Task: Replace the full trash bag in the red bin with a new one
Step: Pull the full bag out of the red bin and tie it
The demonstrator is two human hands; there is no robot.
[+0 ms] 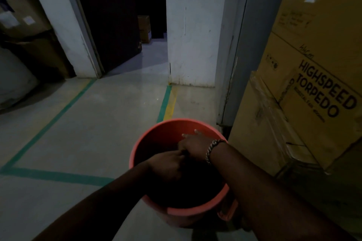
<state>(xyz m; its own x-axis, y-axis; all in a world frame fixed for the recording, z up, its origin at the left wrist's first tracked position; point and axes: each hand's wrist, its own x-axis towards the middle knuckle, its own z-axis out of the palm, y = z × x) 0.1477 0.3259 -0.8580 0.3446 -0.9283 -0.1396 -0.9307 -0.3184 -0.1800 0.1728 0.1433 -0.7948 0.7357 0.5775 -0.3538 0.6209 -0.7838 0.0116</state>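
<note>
The red bin stands on the floor just in front of me, seen from above. Its inside is dark; a black trash bag seems to fill it, though the light is too dim to be sure. Both my hands reach into the bin's mouth. My left hand has its fingers curled and pinches dark bag material at the centre. My right hand, with a chain bracelet at the wrist, meets it there and grips the same dark material, two fingers stretched toward the far rim.
Stacked cardboard boxes stand close on the right, beside a grey door frame. A white wall pillar is straight ahead, with a dark doorway to its left. Green and yellow floor tape marks the concrete floor. More boxes sit at far left.
</note>
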